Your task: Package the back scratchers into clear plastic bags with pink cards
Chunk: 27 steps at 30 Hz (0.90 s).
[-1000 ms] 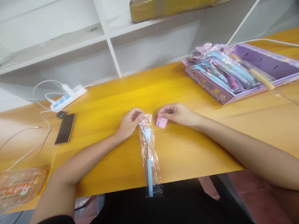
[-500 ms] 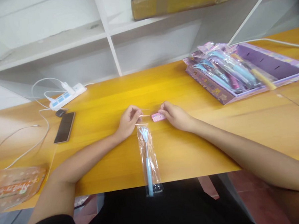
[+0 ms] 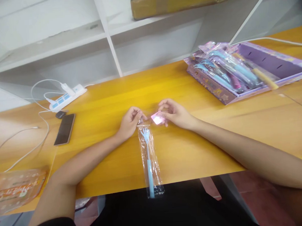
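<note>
from the head camera, my left hand pinches the top edge of a thin clear bag, thumb against the fingers, just at the mouth of the bag. the bag lies flat on the yellow table, straight in front of me, and its lower end hangs a little over the near table edge. inside it is one blue back scratcher with a small claw head at the top and a thicker handle below.

my right hand holds a small pink card between thumb and fingertips, just beside the mouth of the bag; if card and bag touch, i cannot tell.

i judge the bag is very light, soft and slippery, so it wants a pinch at the top edge, not in the middle where the film slides. the scratcher inside looks stiff and light. the card is thin and will bend easily; i would hold it by the edge.

counting: one bag before me, one scratcher in it, one pink card. at the far right stands one purple box with several more packed ones, too crowded to count. at the left one dark phone, one white power strip, and one orange pouch.
</note>
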{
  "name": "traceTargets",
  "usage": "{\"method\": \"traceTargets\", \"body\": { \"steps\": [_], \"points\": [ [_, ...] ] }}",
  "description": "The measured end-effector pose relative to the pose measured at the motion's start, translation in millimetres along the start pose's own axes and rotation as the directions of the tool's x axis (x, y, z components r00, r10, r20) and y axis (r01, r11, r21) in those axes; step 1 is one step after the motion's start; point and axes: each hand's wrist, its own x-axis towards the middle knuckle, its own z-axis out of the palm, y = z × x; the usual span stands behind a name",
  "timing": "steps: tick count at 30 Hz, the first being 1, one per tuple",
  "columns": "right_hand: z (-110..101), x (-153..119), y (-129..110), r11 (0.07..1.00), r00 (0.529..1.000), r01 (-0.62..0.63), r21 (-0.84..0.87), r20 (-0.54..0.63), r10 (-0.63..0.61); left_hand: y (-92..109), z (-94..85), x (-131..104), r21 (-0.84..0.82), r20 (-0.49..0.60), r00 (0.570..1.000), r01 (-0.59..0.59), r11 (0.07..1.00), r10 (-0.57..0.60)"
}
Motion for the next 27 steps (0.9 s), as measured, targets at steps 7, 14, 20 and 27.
{"method": "traceTargets", "body": {
  "steps": [7, 14, 20, 27],
  "points": [
    [-2, 3, -3, 0.969, 0.943, 0.201, -0.141, -0.24, -0.23, -1, -1.3, 1, -0.005, 0.01, 1.0, 0.024, 1.0, -0.024],
    [5, -9, -15, 0.745, 0.8, 0.501, -0.44, -0.094, -0.593, -4, -1.3, 2, 0.018, 0.107, 0.994, 0.021, 1.0, -0.022],
    [15, -13, -18, 0.5, 0.679, 0.657, -0.564, 0.155, -0.718, -4, -1.4, 3, 0.057, 0.123, 0.992, 0.02, 0.998, -0.026],
    [10, -13, -4, 0.521, 0.729, 0.553, -0.651, 0.075, -0.68, -3, -2.1, 2, 0.058, 0.164, 0.986, 0.015, 0.998, -0.025]
  ]
}}
